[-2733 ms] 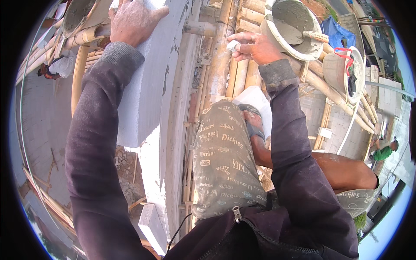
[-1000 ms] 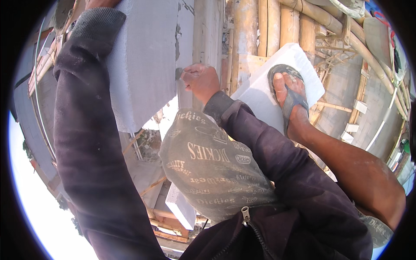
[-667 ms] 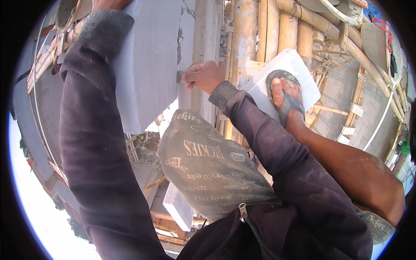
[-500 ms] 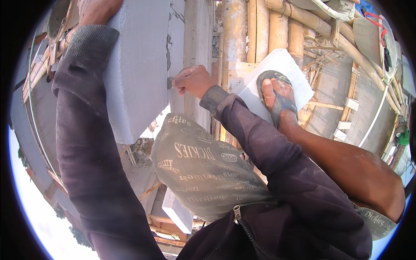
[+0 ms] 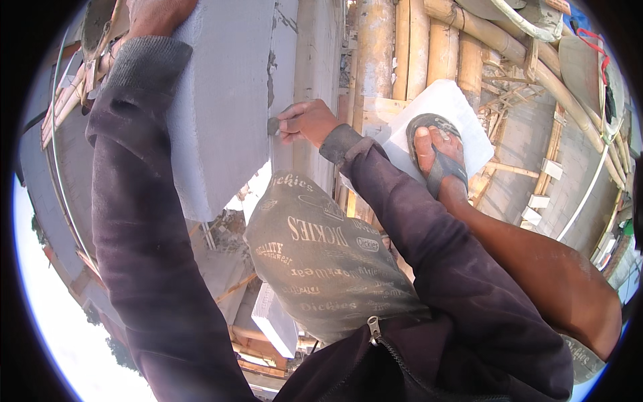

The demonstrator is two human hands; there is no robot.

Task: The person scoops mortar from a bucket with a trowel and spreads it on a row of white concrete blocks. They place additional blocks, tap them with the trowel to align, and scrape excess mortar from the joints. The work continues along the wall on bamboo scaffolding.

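My left hand (image 5: pixel 157 17) lies at the top edge of the picture, against the left side of a large pale block (image 5: pixel 221 100); its fingers are cut off from view. My right hand (image 5: pixel 311 122) is closed, pinching a small flat grey piece (image 5: pixel 272 126) between thumb and fingers. That piece touches the block's right edge, where a seam with rough grey mortar (image 5: pixel 271 67) runs beside a smooth pale strip. Whether the piece is a scraper or a chip of material, I cannot make out.
My sandalled foot (image 5: pixel 439 151) stands on a white block (image 5: pixel 469 114) over bamboo poles (image 5: pixel 442 50). Another white block (image 5: pixel 274 321) sits lower, beyond my knee. Bamboo scaffolding and a pale hose (image 5: pixel 579 201) run along the right. Open drops show between the poles.
The whole scene has shifted slightly to the right in the picture. My right hand stays at the seam with the small grey piece, and my left hand stays by the block.
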